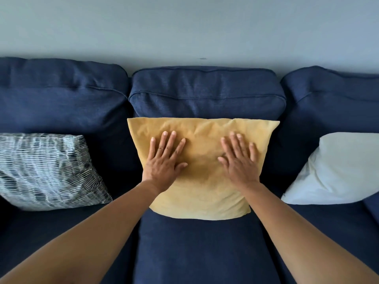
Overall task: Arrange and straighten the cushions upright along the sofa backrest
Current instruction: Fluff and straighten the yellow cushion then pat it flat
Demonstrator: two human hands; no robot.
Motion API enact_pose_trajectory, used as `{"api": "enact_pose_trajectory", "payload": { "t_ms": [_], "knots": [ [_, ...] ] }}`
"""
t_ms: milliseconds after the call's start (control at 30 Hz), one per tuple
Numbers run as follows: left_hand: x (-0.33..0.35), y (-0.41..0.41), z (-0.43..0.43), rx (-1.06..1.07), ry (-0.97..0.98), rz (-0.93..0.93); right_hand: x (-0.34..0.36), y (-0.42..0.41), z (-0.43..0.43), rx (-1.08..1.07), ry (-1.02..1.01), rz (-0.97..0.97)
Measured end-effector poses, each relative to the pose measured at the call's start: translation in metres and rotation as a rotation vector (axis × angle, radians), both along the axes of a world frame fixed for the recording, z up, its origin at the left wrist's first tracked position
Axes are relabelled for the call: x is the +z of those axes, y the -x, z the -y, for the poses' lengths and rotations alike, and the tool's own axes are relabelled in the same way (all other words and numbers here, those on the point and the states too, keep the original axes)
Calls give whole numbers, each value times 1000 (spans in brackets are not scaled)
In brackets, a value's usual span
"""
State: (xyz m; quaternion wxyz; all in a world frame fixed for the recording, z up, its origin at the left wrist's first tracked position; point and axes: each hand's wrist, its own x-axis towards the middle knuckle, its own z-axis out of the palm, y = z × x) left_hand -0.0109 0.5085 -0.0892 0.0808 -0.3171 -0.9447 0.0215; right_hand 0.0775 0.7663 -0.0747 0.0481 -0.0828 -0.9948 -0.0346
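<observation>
Hands, left hand (pixel 164 158) and right hand (pixel 240 160), press flat with fingers spread on the yellow cushion (pixel 203 193).

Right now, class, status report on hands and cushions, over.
Left hand and right hand flat, fingers spread, on yellow cushion, upright against backrest. Patterned cushion and white cushion lean. Nothing in the way.

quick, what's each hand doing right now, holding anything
Left hand: open, flat, fingers spread on the yellow cushion, gripping nothing.
Right hand: open, flat on the same cushion, gripping nothing.
</observation>
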Motion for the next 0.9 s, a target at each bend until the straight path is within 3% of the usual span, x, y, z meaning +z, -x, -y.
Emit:
{"api": "enact_pose_trajectory", "payload": {
  "t_ms": [100,200,567,900],
  "knots": [
    [5,6,11,154,-28,45,8,-12,-18,-276,55,45],
    [17,5,9,206,-101,108,20,-18,-20,-304,70,44],
    [77,-10,66,375,-529,142,57,9,93,10,377,-317],
    [70,39,265,736,-789,107,67,75,285,210,542,-347]
  ]
}}
